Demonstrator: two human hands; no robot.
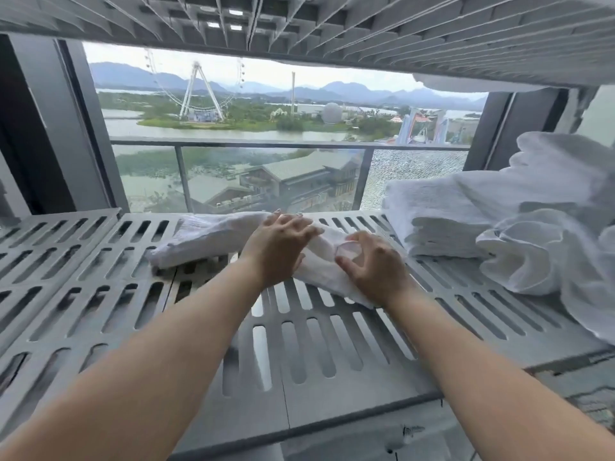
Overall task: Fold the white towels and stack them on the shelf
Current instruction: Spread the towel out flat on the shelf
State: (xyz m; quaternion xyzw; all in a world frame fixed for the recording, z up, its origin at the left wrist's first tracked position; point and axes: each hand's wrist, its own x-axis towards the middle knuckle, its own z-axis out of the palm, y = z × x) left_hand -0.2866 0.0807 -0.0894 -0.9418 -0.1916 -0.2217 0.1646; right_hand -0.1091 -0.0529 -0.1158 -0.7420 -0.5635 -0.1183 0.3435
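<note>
A white towel (pixel 206 237) lies long and narrow across the back of the grey slotted shelf (pixel 299 347). My left hand (pixel 279 246) rests flat on its middle with fingers spread. My right hand (pixel 372 264) sits on the towel's right end, its fingers bent and pressing into the cloth. To the right stands a stack of folded white towels (pixel 439 221), and in front of that a loose heap of crumpled white towels (pixel 545 254).
Another slotted shelf (pixel 366 31) hangs close overhead. Behind the shelf is a large window (pixel 266 128) with a balcony rail. A dark pillar (pixel 43 128) stands at the left. The shelf's left half holds nothing.
</note>
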